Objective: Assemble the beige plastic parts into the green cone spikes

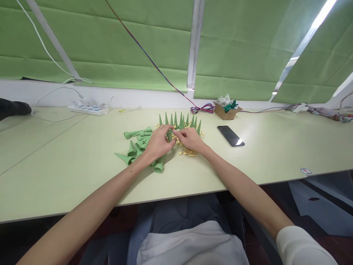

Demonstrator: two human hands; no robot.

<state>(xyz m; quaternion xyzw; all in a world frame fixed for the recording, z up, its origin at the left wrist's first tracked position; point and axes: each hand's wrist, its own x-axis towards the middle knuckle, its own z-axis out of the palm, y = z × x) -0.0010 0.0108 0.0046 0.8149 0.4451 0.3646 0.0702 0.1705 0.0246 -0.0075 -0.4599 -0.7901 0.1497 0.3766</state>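
Observation:
My left hand (158,144) is wrapped round a green plastic cone (169,135), partly covered by the fingers. Close against it, my right hand (190,139) is pinched near the cone's upper end; whatever lies between its fingertips is too small to make out. Loose green cones (131,149) with hollow threaded ends lie in a heap left of my left hand. Behind both hands, several cones (181,120) stand upright in a row with small yellow pieces at them. A pile of small yellow plastic pieces (188,151) lies below my right hand.
A black phone (231,135) lies to the right. Behind it stands a small cardboard box (226,112) holding clear and green plastic. Coiled red and blue wire (203,108) and a white power strip (88,109) lie along the back. The table's front edge (176,197) runs before my body.

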